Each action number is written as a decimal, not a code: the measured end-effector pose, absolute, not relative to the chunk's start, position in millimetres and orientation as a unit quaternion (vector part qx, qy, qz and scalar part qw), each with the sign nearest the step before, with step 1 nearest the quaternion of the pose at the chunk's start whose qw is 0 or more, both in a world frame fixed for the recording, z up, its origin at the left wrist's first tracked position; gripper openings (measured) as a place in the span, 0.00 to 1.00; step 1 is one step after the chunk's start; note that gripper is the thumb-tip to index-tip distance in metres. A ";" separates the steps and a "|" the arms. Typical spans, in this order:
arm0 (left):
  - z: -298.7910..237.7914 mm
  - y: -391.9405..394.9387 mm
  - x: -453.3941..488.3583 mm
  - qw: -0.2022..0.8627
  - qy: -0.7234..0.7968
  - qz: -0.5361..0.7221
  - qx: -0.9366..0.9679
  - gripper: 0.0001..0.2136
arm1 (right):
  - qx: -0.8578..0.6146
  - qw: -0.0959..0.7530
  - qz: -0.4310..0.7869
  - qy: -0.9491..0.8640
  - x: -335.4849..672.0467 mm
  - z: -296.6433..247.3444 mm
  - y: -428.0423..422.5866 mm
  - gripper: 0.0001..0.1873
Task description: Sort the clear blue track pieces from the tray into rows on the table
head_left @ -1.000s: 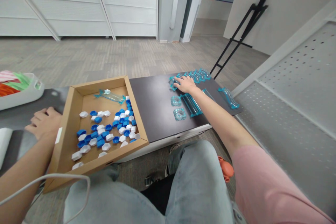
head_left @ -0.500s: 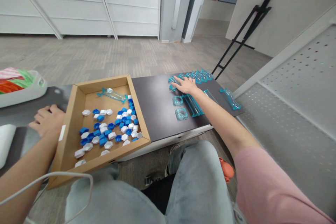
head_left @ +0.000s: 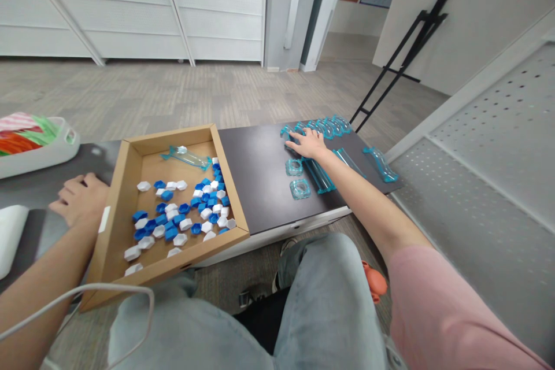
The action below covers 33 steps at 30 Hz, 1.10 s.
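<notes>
My right hand [head_left: 307,143] reaches to the far side of the dark table, its fingers apart and pointing left. It lies over the near left end of a row of clear teal curved plastic tubes [head_left: 329,127]. The fingers partly hide the pieces below, and I cannot tell whether they touch one. Closer to me lie two square teal rings [head_left: 299,188] and straight clear tubes [head_left: 319,175], partly under my forearm. My left hand [head_left: 82,199] rests on the table left of the cardboard box [head_left: 125,185], fingers loosely spread and holding nothing.
Inside the box are many blue and white hexagonal pieces [head_left: 171,232] and a clear teal tube [head_left: 188,157]. A curved teal tube [head_left: 381,164] lies near the table's right end. At left stands a white basket [head_left: 65,144] of colourful items. A white cable [head_left: 113,287] crosses my left forearm.
My right hand's fingers have drawn in slightly and shifted a little right over the teal pieces. My left hand stays where it was.
</notes>
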<state>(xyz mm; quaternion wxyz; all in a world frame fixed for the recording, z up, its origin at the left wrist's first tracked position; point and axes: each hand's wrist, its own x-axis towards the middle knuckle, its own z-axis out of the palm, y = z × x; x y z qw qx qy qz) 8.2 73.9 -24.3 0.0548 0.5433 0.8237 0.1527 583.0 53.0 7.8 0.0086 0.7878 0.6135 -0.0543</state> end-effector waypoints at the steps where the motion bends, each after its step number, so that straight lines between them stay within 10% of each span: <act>1: -25.3 73.6 7.9 0.053 0.823 0.155 0.545 0.43 | 0.788 0.006 -0.054 0.613 583.4 7.6 52.8 0.39; 33: -44.2 90.8 -0.4 0.010 0.849 0.131 0.512 0.44 | 0.785 0.001 -0.060 0.616 600.3 10.7 51.6 0.39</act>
